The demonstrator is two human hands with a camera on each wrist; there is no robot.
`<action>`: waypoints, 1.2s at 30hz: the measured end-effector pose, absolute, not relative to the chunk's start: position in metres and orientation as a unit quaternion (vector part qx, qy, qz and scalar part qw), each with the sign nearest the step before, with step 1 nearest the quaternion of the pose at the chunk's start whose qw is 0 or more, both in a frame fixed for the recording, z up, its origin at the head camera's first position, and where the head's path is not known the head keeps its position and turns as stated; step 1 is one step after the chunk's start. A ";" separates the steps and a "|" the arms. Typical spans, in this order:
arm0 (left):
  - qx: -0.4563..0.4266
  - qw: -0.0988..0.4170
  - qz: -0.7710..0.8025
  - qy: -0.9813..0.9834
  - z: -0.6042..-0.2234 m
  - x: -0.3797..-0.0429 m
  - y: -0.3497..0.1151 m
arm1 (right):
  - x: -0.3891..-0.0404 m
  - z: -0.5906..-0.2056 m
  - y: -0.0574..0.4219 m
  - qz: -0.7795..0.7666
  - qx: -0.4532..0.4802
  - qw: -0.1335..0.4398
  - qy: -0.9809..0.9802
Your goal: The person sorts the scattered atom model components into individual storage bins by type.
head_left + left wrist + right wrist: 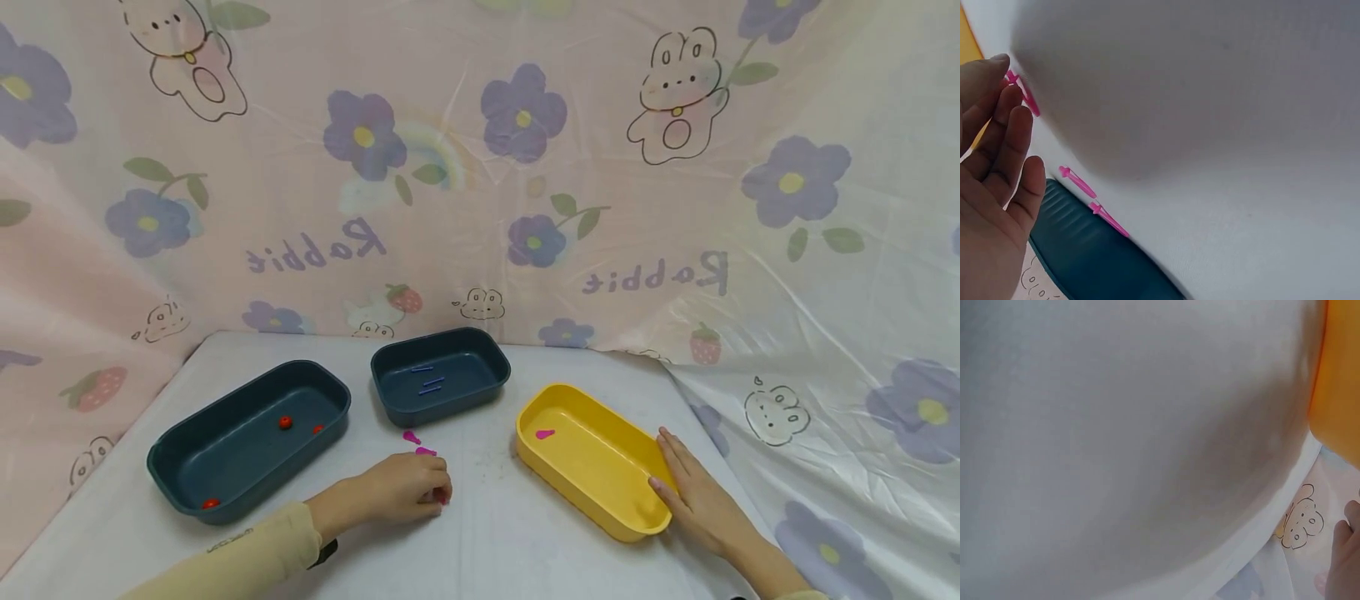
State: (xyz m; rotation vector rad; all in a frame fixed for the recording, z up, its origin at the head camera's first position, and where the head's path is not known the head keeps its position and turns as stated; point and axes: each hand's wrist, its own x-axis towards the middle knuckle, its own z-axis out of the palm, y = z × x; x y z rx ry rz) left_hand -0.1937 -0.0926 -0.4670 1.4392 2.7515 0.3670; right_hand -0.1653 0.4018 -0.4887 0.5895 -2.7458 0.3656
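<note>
My left hand (405, 490) is low over the white table, pinching a small pink plastic pin (1030, 100) between thumb and forefinger; its other fingers are loosely bent. Two similar pink pins (1077, 181) lie on the cloth beside the small dark blue tray (442, 408). Another pink pin (544, 434) lies inside the yellow tray (592, 492). With fingers extended, my right hand (701, 500) rests along the yellow tray's right side, thumb at the rim. Only part of that hand shows at the edge of the right wrist view.
At left stands a larger dark teal tray (240, 450) holding several small red pieces (286, 422). Several thin blue-purple sticks (432, 382) lie in the small blue tray at the back. A printed rabbit-and-flower curtain (450, 208) hangs behind and around the table.
</note>
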 end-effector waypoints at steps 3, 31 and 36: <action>0.465 0.005 0.105 0.879 -0.468 -0.194 -0.092 | -0.165 -0.489 0.402 0.128 0.204 0.153 -0.959; 0.424 -0.006 0.130 0.896 -0.478 -0.199 -0.091 | -0.164 -0.487 0.401 0.127 0.208 0.156 -0.957; 0.418 -0.011 0.138 0.898 -0.477 -0.200 -0.092 | -0.164 -0.487 0.400 0.128 0.209 0.157 -0.957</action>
